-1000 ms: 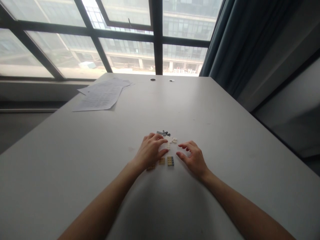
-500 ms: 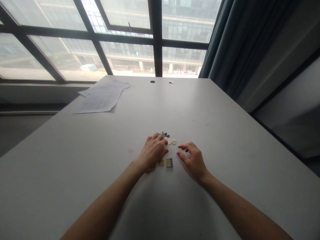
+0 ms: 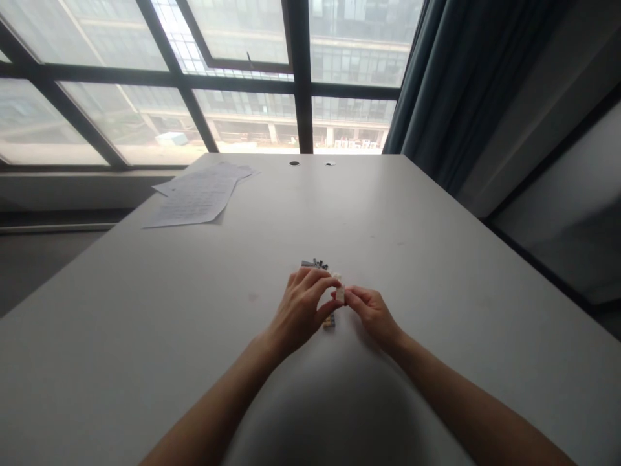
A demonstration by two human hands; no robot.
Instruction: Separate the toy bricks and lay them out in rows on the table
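A small white building brick [image 3: 340, 295] is pinched between the fingertips of my left hand [image 3: 310, 298], its thumb below and fingers above. My right hand [image 3: 374, 314] meets it from the other side, thumb and fingers closed on the brick's right edge. Partly under my left hand lies a tan and dark grey studded block [image 3: 329, 321]. Just beyond my left fingers sits a cluster of small grey and black pieces [image 3: 315, 264]. Another white piece [image 3: 336, 276] shows behind the left fingertips, mostly covered. My left hand hides whatever lies beneath it.
The white table [image 3: 436, 259] stretches away to large windows [image 3: 242, 116]. Printed paper sheets [image 3: 198, 197] lie at its far left. Two round cable holes, one dark hole [image 3: 294, 164] among them, are near the back edge. A dark blue curtain [image 3: 436, 97] hangs at right.
My left hand has moved right with a white brick in its fingertips. My right hand has closed from an open shape and now touches that brick. The view has tilted slightly upward.
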